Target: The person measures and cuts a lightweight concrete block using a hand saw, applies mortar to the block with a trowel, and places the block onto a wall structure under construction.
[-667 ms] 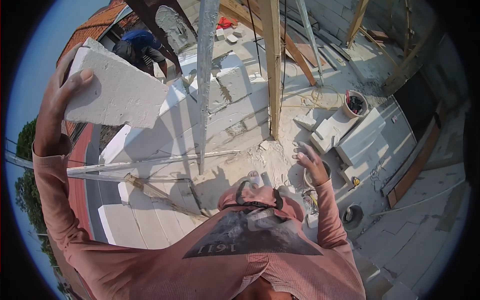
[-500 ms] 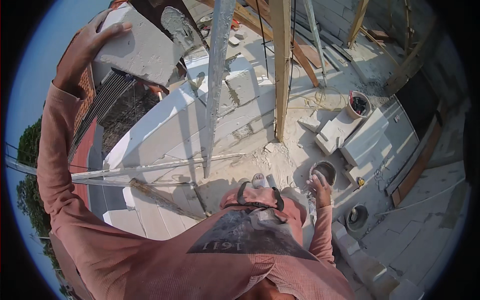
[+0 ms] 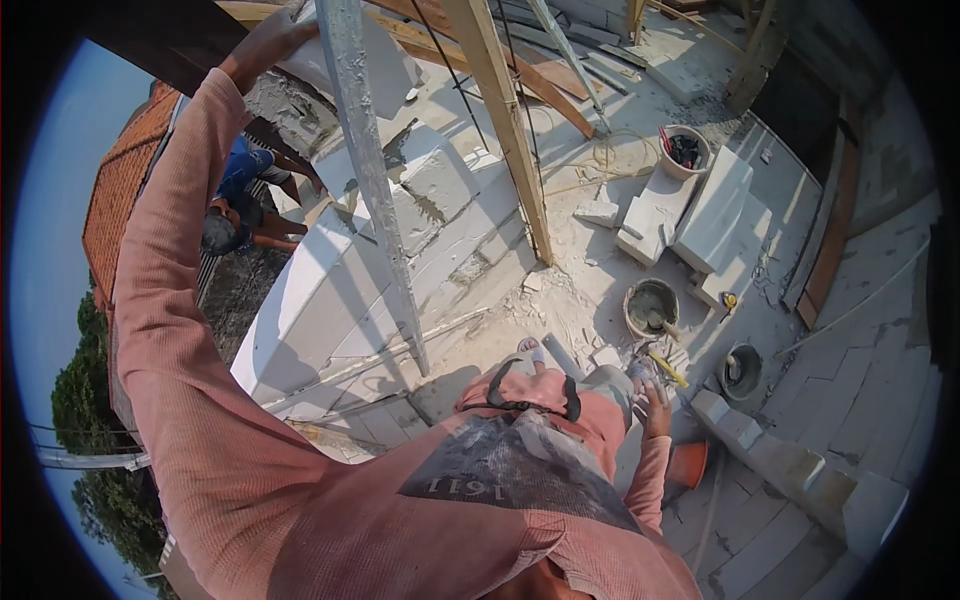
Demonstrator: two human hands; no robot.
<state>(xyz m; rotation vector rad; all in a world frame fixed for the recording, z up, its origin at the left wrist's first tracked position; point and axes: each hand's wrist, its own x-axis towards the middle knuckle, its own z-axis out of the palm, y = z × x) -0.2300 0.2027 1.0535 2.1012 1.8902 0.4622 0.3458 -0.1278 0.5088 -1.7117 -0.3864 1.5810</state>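
My left hand (image 3: pixel 272 45) is high at the upper left, its fingers gripping the end of a white building block (image 3: pixel 385 65). A grey metal post (image 3: pixel 365 150) hides part of this block. Wet grey mortar (image 3: pixel 290 108) shows just below it, beside the dark column. Further down runs a wall of white blocks (image 3: pixel 320 290) with mortar smears. My right hand (image 3: pixel 652 402) hangs low beside my leg, fingers stretched and apart, with nothing visible in it. Close to it lie a yellow-edged bar (image 3: pixel 668 368) and a bucket of mortar (image 3: pixel 650 306).
A wooden prop (image 3: pixel 500 120) slants beside the wall. A person in blue (image 3: pixel 240 170) bends beyond the wall at left. White blocks (image 3: pixel 712 220), a tool bucket (image 3: pixel 684 152), a dark bucket (image 3: pixel 740 370) and an orange bucket (image 3: pixel 686 464) stand on the right.
My left hand and the block have shifted right toward the column, now partly behind the metal post. My right hand has come away from over the mortar bucket. The view has turned, revealing the other person.
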